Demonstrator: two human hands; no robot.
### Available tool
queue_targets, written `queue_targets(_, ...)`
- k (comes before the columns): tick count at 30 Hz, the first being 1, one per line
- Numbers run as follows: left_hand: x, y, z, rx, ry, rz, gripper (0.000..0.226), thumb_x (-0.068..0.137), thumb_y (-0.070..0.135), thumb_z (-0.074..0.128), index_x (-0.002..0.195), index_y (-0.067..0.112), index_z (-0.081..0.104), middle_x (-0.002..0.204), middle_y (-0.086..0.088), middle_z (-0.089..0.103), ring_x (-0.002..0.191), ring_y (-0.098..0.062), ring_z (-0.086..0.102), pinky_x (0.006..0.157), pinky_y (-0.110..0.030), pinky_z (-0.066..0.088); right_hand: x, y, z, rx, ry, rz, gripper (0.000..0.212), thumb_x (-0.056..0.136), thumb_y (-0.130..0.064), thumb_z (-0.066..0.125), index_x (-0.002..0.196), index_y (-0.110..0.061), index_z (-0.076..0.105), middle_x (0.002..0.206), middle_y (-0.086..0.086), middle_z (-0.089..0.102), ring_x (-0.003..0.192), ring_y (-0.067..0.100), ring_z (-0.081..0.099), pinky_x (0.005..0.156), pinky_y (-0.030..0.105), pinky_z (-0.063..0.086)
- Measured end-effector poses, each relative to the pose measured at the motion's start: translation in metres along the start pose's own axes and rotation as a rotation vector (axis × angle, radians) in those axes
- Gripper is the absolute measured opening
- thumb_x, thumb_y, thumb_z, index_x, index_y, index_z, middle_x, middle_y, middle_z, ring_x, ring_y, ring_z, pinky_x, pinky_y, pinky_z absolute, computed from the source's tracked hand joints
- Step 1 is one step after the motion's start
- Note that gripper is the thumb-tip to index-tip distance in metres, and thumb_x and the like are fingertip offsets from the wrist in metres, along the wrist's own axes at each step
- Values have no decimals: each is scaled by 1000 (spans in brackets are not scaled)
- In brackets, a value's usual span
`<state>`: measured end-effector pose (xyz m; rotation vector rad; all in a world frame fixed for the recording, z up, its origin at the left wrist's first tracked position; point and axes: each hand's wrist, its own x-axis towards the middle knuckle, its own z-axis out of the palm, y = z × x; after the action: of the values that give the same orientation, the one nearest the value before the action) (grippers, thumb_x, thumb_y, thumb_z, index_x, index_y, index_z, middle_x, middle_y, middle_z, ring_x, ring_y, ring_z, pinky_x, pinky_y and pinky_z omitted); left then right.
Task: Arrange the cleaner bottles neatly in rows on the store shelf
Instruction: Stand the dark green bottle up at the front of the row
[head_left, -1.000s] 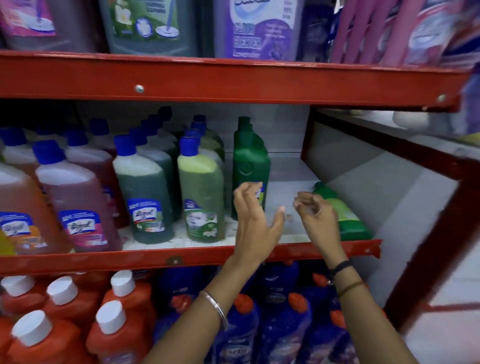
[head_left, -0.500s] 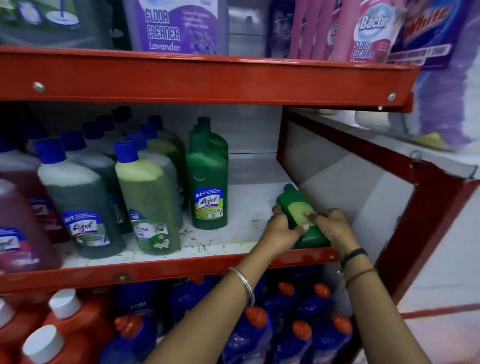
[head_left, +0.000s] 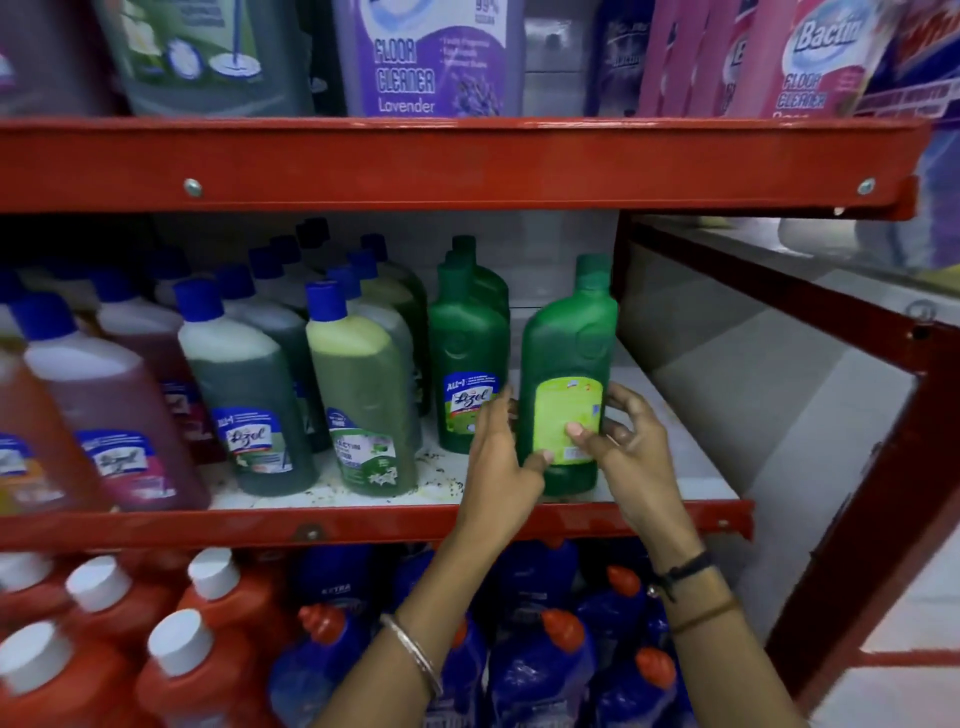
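both hands, left hand (head_left: 498, 457) and right hand (head_left: 623, 447), have their grip clamped on an upright green lizol bottle (head_left: 566, 364) at the middle shelf (head_left: 649, 512) front, back label outward; next it likely needs turning and sliding beside the green row (head_left: 467, 338).

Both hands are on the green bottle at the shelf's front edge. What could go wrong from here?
1. The held green bottle stands near the shelf's red front lip; a slip of the left hand or right hand could tip it off.
2. Its back label faces out, unlike the neighbouring green bottle, so the row may look uneven.
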<state>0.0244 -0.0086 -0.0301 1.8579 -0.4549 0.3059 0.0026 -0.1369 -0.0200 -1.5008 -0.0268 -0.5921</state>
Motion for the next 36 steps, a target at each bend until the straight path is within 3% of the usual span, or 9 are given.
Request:
queue_targets(4, -10, -10, -31, 84, 131, 13, 73, 77, -2, 62, 138, 12, 26, 134, -6, 36, 123, -22, 41, 101, -43, 43, -3, 5, 39, -10, -121, -32, 52, 77, 9, 63, 120, -12, 44, 110, -7, 59, 83, -7, 64, 64, 14, 53)
queue_targets(9, -22, -25, -50, 201, 156, 25, 71, 79, -2, 59, 139, 11, 23, 131, -5, 35, 124, -17, 38, 99, -14, 28, -9, 21, 63, 16, -199, -19, 49, 78, 11, 61, 108, -24, 43, 111, -10, 55, 93, 1, 61, 66, 16, 53)
queue_targets(14, -24, -24, -54, 276, 142, 59, 61, 76, 6, 65, 128, 12, 34, 122, -5, 37, 114, -23, 48, 96, -34, 45, -14, 25, 66, -41, -141, 5, 38, 86, -3, 58, 118, -17, 43, 118, -5, 52, 105, -3, 54, 91, 17, 50)
queue_targets(18, -27, -21, -58, 258, 44, 108, 50, 71, 11, 65, 114, 10, 39, 112, -6, 39, 103, -25, 51, 82, -30, 47, -19, 21, 82, -284, -86, -25, 54, 78, -38, 68, 124, -23, 43, 115, -5, 36, 106, -6, 44, 83, 8, 47)
queue_targets(22, -37, -28, -64, 187, -78, 142, 42, 75, 17, 58, 113, 16, 39, 115, -2, 38, 103, -21, 52, 88, -40, 50, -17, 17, 91, -300, -32, -61, 39, 75, -40, 71, 106, -23, 53, 109, 2, 49, 107, 11, 52, 84, 22, 50)
queue_targets(25, -40, -29, -68, 115, -17, 160, 43, 81, 9, 55, 121, 15, 39, 123, -2, 38, 111, -9, 45, 96, -15, 41, -17, 18, 86, -131, -41, -33, 46, 79, -26, 69, 117, -15, 45, 112, 2, 60, 103, 17, 63, 86, 34, 54)
queue_targets(28, -38, -31, -71, 83, 9, 104, 54, 84, 4, 52, 133, 11, 28, 130, -1, 32, 117, -3, 34, 87, 8, 23, -16, 15, 81, -10, -93, -7, 36, 86, -15, 60, 118, -8, 47, 107, 2, 64, 94, 8, 67, 74, 23, 57)
queue_targets(32, -33, -36, -71, 70, -42, 45, 67, 88, 4, 47, 143, 10, 8, 147, -6, 20, 124, 0, 20, 82, 14, 13, -9, 17, 76, 29, -146, 41, 28, 89, -14, 55, 117, -15, 54, 107, 3, 67, 92, 7, 67, 71, 19, 55)
queue_targets(36, -26, -32, -68, 72, -81, 15, 73, 86, -4, 44, 144, 9, 1, 148, -11, 18, 124, -6, 28, 90, 7, 19, -5, 18, 74, 5, -178, 56, 31, 91, -16, 51, 122, -10, 51, 108, 0, 66, 93, 7, 66, 73, 17, 54)
